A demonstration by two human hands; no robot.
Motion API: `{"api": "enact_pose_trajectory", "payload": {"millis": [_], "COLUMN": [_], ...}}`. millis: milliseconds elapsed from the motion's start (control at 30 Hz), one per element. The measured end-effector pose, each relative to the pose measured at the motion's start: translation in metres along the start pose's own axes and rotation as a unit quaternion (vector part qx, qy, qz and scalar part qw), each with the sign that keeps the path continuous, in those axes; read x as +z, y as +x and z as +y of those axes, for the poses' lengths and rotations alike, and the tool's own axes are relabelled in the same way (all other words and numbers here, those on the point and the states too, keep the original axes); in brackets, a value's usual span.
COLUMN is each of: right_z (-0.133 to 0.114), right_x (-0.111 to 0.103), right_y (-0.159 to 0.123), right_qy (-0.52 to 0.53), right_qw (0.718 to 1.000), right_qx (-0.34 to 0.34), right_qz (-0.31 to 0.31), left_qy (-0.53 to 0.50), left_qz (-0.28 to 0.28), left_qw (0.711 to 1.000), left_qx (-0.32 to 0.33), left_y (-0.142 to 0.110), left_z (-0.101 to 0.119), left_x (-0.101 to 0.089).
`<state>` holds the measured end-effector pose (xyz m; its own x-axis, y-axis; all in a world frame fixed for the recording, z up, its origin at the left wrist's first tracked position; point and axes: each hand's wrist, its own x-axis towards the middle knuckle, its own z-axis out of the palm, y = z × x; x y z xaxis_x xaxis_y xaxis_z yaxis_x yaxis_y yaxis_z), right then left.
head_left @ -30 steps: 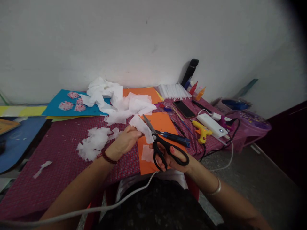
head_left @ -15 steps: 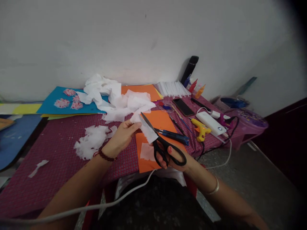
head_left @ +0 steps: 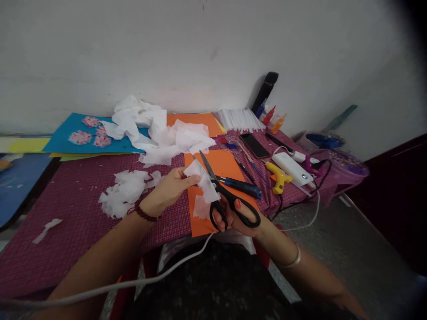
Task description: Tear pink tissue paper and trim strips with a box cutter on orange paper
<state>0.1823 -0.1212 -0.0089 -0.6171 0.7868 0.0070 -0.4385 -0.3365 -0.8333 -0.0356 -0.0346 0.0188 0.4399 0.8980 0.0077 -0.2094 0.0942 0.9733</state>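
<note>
My left hand (head_left: 168,191) pinches a small folded piece of white tissue paper (head_left: 203,180) above the table. My right hand (head_left: 233,218) grips black-handled scissors (head_left: 227,198), fingers through the loops, the blades slightly apart around the tissue's right edge. Under both hands lies an orange paper sheet (head_left: 218,169) with a small white scrap (head_left: 202,208) on it. A pile of cut tissue bits (head_left: 125,193) sits to the left of my left hand.
On the maroon checked tablecloth (head_left: 80,218) lie crumpled white tissue (head_left: 156,133), a blue sheet with pink flowers (head_left: 86,138), a blue-handled tool (head_left: 242,186), a yellow glue gun (head_left: 279,175), a phone (head_left: 255,146), a white power bank (head_left: 292,168), glue bottles (head_left: 271,119). A white cable (head_left: 133,282) crosses my lap.
The scissors' blades have swung more upright and the handles have spread a little. Both hands with the tissue have shifted slightly toward me; the camera tilted a little.
</note>
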Motion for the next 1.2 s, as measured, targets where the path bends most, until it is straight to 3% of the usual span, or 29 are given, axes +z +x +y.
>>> {"api": "enact_pose_trajectory", "payload": {"millis": [167,333,467,567,733,867,967,1000,1067,1100,1133,1167,1200], "right_z": [0.003,0.007,0.004,0.000,-0.020,-0.044,-0.054,-0.056,-0.057,-0.058,-0.058,-0.059,-0.059], "right_x": [0.007,0.008,0.005,-0.004,-0.022,-0.026,-0.029,-0.031,-0.036,-0.039,-0.041,-0.044,-0.046], "right_y": [0.001,0.002,0.000,-0.012,-0.040,-0.056,-0.069,-0.074,-0.083,-0.087,-0.090,-0.092,-0.093], "right_qy": [-0.057,-0.085,-0.022,-0.039,-0.178,-0.260,-0.275,-0.276,-0.273,-0.271,-0.272,-0.275,-0.283], "right_qw": [0.997,0.993,0.999,0.998,0.974,0.946,0.936,0.934,0.930,0.929,0.928,0.927,0.926], "right_qx": [-0.050,-0.043,-0.022,-0.029,-0.089,-0.108,-0.104,-0.101,-0.097,-0.098,-0.099,-0.097,-0.094], "right_qz": [0.029,0.071,0.044,0.028,0.105,0.161,0.195,0.206,0.226,0.232,0.235,0.235,0.231], "left_qy": [0.003,-0.012,-0.046,-0.077,-0.013,0.166,0.351,0.439,0.609,0.667,0.697,0.704,0.683], "left_qz": [-0.014,-0.012,0.014,0.044,0.134,0.195,0.175,0.191,0.187,0.166,0.128,0.068,0.033], "left_qw": [1.000,1.000,0.999,0.996,0.991,0.967,0.920,0.878,0.766,0.714,0.683,0.679,0.701], "left_qx": [0.003,0.001,0.005,0.022,-0.008,-0.002,0.004,0.019,0.086,0.132,0.176,0.197,0.202], "left_y": [0.000,0.002,0.000,0.004,0.043,0.100,0.130,0.133,0.130,0.124,0.115,0.105,0.092], "left_z": [-0.003,-0.002,0.002,0.007,0.032,0.059,0.074,0.077,0.078,0.074,0.069,0.061,0.051], "left_x": [0.000,0.000,0.002,-0.003,-0.032,-0.051,-0.054,-0.051,-0.041,-0.033,-0.024,-0.014,-0.004]}}
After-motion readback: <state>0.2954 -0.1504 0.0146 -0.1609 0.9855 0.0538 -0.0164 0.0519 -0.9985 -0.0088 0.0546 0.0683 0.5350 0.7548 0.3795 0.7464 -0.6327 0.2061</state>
